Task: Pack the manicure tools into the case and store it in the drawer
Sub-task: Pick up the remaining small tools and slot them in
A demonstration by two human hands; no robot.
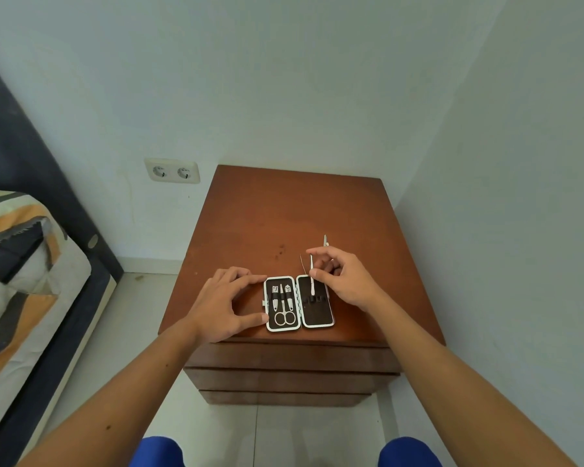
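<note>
While the bed point(31, 281) with its striped cover lies along the left wall under a double socket point(172, 170), a brown chest of drawers point(290, 372) stands in the corner, and the manicure case point(299, 303) lies open flat near the front edge of its tabletop point(284, 214). Of the hands, the left hand point(225, 305) rests with its fingers spread and relaxed, fingertips touching the case's left edge. The right hand point(344, 281) pinches a slim metal tool point(312, 276) between thumb and forefinger, its lower end over the right half of the case. Scissors point(284, 315) and small clippers sit strapped in the left half. Another thin tool point(325, 240) lies on the wood just behind the right hand.
</note>
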